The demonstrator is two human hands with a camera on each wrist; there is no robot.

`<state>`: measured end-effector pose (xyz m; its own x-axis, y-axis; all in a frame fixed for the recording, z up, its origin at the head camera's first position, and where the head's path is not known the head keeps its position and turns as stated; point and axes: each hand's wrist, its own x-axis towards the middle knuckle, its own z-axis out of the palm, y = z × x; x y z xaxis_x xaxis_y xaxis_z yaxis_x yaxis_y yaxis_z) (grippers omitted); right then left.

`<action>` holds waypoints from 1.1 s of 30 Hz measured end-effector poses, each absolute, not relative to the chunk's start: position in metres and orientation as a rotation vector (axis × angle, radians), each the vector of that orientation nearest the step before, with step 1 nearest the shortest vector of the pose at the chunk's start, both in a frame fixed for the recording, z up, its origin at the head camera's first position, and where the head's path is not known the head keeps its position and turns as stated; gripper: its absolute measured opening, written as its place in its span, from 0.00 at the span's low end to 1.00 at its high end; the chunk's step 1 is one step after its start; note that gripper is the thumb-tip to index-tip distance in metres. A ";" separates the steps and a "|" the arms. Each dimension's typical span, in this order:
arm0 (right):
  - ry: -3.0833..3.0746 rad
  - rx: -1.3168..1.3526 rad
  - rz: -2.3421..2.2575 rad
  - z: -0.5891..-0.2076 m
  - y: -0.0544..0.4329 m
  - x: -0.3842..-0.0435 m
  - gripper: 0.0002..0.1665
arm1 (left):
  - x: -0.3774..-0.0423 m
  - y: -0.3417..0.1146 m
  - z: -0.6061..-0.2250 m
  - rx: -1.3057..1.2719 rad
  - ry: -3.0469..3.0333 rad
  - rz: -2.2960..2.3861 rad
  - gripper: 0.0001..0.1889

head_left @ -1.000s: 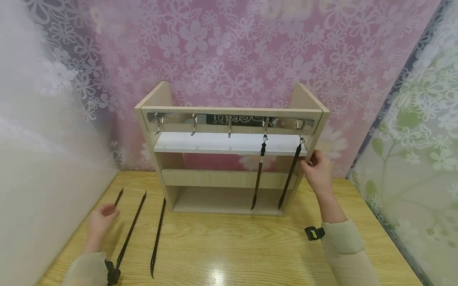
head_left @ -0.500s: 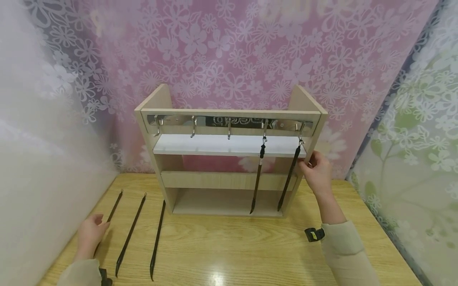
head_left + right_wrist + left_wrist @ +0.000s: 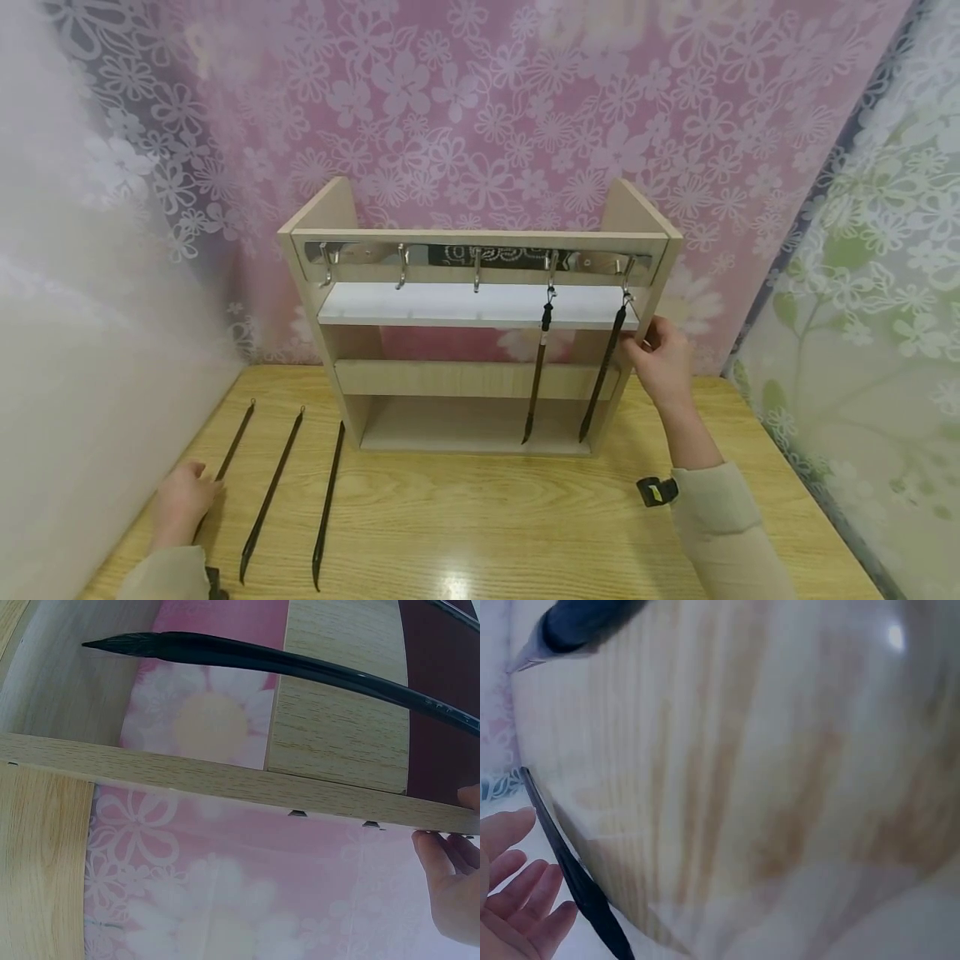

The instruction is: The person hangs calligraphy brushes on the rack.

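Note:
My left hand (image 3: 182, 500) is beside the leftmost of three dark calligraphy brushes (image 3: 236, 442) on the table. In the left wrist view its fingers (image 3: 536, 889) are loosely bent and spread along the brush (image 3: 592, 900), without closing round it. Further right lie a middle brush (image 3: 273, 492) and a third brush (image 3: 328, 508). With thumb in front and fingers behind, my right hand (image 3: 666, 367) grips the right side panel (image 3: 225, 780) of a wooden rack (image 3: 480, 379). Two brushes hang tip down from its rightmost hooks: a brown-handled brush (image 3: 537, 375) and a black brush (image 3: 603, 375).
A metal hook rail (image 3: 375, 252) runs across the rack's top front, with three bare hooks on its left. The rack stands at the back of the wood-grain table (image 3: 480, 517). Flowered pink cloth (image 3: 480, 108) hangs behind, and a pale wall (image 3: 97, 350) rises close on the left.
My left hand has moved down and left along the leftmost brush, uncovering its upper part. My right hand stays on the rack; the view has shifted slightly.

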<state>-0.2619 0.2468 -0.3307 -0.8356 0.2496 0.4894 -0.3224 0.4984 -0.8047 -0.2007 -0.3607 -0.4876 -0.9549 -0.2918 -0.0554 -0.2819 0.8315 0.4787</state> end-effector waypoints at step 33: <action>-2.193 0.060 1.323 -0.331 0.247 -0.262 0.17 | -0.200 -0.363 -0.493 0.376 -3.044 -0.638 0.17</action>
